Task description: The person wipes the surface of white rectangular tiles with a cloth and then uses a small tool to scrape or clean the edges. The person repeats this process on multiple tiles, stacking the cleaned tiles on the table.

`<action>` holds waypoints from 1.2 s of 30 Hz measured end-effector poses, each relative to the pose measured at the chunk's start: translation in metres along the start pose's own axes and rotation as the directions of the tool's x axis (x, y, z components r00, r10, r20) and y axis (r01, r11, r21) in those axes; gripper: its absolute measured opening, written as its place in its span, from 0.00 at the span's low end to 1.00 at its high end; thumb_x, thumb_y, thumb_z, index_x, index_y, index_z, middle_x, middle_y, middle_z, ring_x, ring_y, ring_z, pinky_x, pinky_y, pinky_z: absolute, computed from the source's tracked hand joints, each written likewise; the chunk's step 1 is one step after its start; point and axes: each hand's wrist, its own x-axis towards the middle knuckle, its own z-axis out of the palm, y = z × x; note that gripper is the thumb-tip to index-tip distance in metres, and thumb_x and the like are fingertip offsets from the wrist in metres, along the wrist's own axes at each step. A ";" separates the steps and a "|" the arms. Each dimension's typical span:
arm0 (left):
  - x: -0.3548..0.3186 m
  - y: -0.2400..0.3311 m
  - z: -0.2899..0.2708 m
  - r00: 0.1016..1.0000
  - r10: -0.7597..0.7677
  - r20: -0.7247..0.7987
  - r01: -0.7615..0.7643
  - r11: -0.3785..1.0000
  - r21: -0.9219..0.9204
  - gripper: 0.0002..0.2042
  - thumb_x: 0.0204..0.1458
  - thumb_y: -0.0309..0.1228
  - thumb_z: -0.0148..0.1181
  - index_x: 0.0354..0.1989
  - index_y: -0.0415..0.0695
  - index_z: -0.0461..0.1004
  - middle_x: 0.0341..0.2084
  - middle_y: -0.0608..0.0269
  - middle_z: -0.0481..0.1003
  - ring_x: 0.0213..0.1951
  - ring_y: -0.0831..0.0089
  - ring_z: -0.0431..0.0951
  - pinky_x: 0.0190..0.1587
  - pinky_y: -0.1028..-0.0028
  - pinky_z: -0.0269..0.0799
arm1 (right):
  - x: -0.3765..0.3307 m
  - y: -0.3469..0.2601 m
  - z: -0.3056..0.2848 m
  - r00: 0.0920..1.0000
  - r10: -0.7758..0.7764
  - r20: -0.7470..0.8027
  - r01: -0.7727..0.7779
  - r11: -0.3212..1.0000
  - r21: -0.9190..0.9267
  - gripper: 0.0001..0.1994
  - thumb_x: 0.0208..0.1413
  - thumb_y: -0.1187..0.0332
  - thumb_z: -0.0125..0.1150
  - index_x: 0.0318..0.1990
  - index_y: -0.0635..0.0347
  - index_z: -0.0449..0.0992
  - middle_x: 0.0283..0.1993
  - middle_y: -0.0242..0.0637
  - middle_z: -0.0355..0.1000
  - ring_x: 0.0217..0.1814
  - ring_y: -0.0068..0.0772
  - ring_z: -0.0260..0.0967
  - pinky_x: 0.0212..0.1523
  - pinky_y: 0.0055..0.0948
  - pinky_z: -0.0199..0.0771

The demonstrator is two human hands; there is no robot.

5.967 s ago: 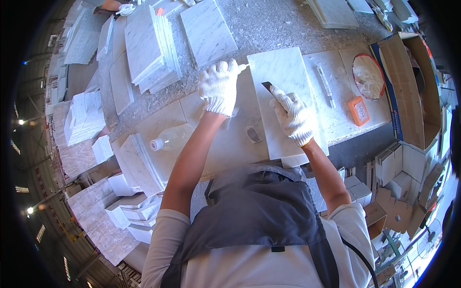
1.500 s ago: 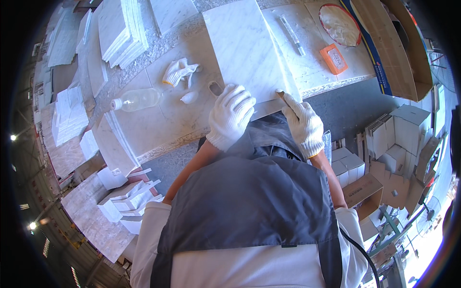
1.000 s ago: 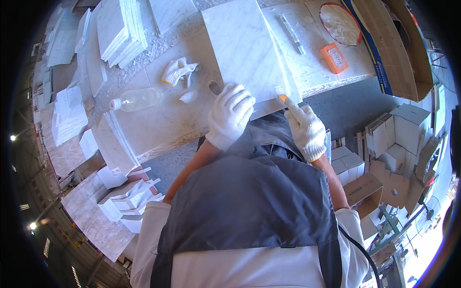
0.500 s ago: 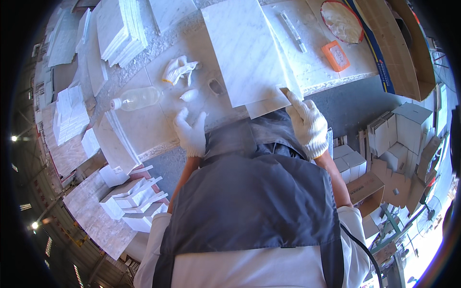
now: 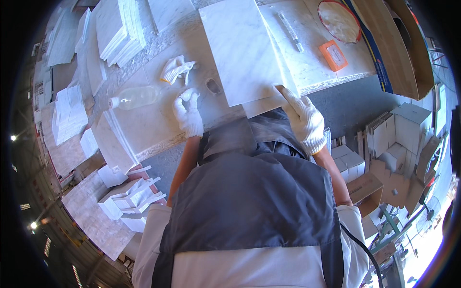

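Note:
My left hand [image 5: 188, 115], in a white knit glove, is over the marble bench. Its thumb and fingers are curled together around a small white teardrop-shaped thing, which they now mostly cover. My right hand [image 5: 303, 117], also gloved, lies at the near right corner of a large pale marble slab [image 5: 242, 53]. Its fingers stretch forward along the edge, and one fingertip looks dark. A smaller pale piece [image 5: 261, 106] juts out from under the slab, beside that hand. Beyond my left hand lies a crumpled white glove [image 5: 177, 70]. A dark oval mark or object [image 5: 212, 86] sits between hand and slab.
A clear plastic bottle [image 5: 137, 98] lies on its side at left. Stacked slabs [image 5: 120, 33] stand at far left. On the right are a marker-like tube [image 5: 291, 32], an orange block [image 5: 333, 55], a red-rimmed round container [image 5: 340, 21] and a cardboard box [image 5: 391, 53].
My left hand has moved forward from the bench's near edge, and its spread fingers have closed around the small white thing. My right hand has shifted slightly left along the slab's corner.

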 end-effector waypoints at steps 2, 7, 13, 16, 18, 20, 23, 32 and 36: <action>0.001 0.011 0.001 0.999 -0.028 -0.017 0.028 0.999 0.039 0.15 0.62 0.30 0.67 0.52 0.39 0.74 0.48 0.60 0.77 0.51 0.70 0.76 0.59 0.68 0.70 | 0.007 0.003 0.005 0.998 -0.032 0.060 0.035 0.998 -0.051 0.20 0.61 0.66 0.68 0.61 0.45 0.82 0.33 0.43 0.74 0.32 0.48 0.77 0.35 0.41 0.78; -0.012 0.062 0.002 0.999 -0.045 0.017 0.047 0.903 -0.428 0.12 0.62 0.24 0.66 0.51 0.37 0.74 0.51 0.60 0.77 0.50 0.76 0.76 0.54 0.74 0.74 | -0.008 0.008 -0.001 0.989 0.017 0.144 0.011 0.982 -0.189 0.20 0.60 0.65 0.68 0.60 0.47 0.82 0.34 0.43 0.75 0.33 0.49 0.78 0.34 0.42 0.78; -0.027 0.107 0.003 0.984 0.044 0.170 0.036 0.897 -0.441 0.14 0.61 0.18 0.64 0.53 0.34 0.72 0.54 0.54 0.77 0.51 0.72 0.79 0.54 0.72 0.79 | -0.016 0.001 -0.018 0.999 -0.041 0.007 0.041 0.999 -0.014 0.23 0.58 0.71 0.68 0.62 0.45 0.80 0.31 0.40 0.74 0.29 0.45 0.75 0.31 0.39 0.77; -0.032 0.115 0.010 0.964 -0.001 0.267 0.130 0.875 -0.466 0.21 0.60 0.19 0.66 0.61 0.36 0.70 0.58 0.56 0.75 0.53 0.72 0.78 0.54 0.71 0.81 | 0.003 0.002 -0.010 0.985 -0.162 -0.059 0.162 0.987 -0.008 0.27 0.56 0.72 0.64 0.65 0.39 0.77 0.32 0.39 0.76 0.28 0.44 0.76 0.29 0.40 0.79; -0.035 0.117 0.015 0.954 0.048 0.295 0.112 0.858 -0.501 0.22 0.60 0.19 0.66 0.62 0.36 0.69 0.58 0.57 0.74 0.52 0.72 0.78 0.53 0.71 0.81 | 0.011 0.004 -0.003 0.993 -0.118 0.016 0.119 0.988 -0.095 0.22 0.59 0.69 0.67 0.61 0.45 0.81 0.30 0.41 0.72 0.29 0.45 0.75 0.31 0.40 0.76; -0.037 0.120 0.015 0.937 0.027 0.348 0.158 0.856 -0.493 0.23 0.59 0.19 0.66 0.63 0.36 0.68 0.58 0.57 0.74 0.52 0.74 0.78 0.52 0.72 0.81 | 0.011 0.007 0.000 0.992 -0.118 0.041 0.120 0.991 -0.058 0.19 0.59 0.66 0.69 0.59 0.49 0.83 0.29 0.41 0.71 0.30 0.46 0.75 0.32 0.40 0.76; -0.042 0.123 0.013 0.952 0.091 0.294 0.032 0.921 -0.388 0.21 0.60 0.19 0.65 0.62 0.36 0.69 0.57 0.57 0.74 0.53 0.74 0.77 0.50 0.72 0.81 | -0.005 0.014 -0.006 0.992 -0.067 0.112 0.077 0.993 -0.092 0.19 0.60 0.67 0.68 0.59 0.49 0.82 0.30 0.41 0.72 0.30 0.47 0.75 0.32 0.41 0.76; -0.033 0.131 0.018 0.720 0.620 0.313 -0.663 0.747 0.046 0.16 0.56 0.24 0.70 0.53 0.41 0.80 0.54 0.56 0.77 0.53 0.62 0.78 0.58 0.62 0.77 | -0.024 0.040 -0.004 0.971 0.178 -0.157 -0.129 0.951 0.281 0.19 0.61 0.74 0.66 0.60 0.58 0.81 0.44 0.45 0.81 0.40 0.39 0.80 0.44 0.33 0.80; -0.019 0.132 0.038 0.497 0.801 0.334 -0.868 0.452 0.207 0.19 0.50 0.33 0.75 0.52 0.49 0.82 0.48 0.63 0.79 0.52 0.59 0.79 0.57 0.58 0.76 | -0.027 0.053 0.006 0.947 0.294 -0.128 -0.223 0.890 0.398 0.18 0.63 0.73 0.66 0.60 0.60 0.81 0.48 0.47 0.82 0.47 0.39 0.82 0.52 0.31 0.79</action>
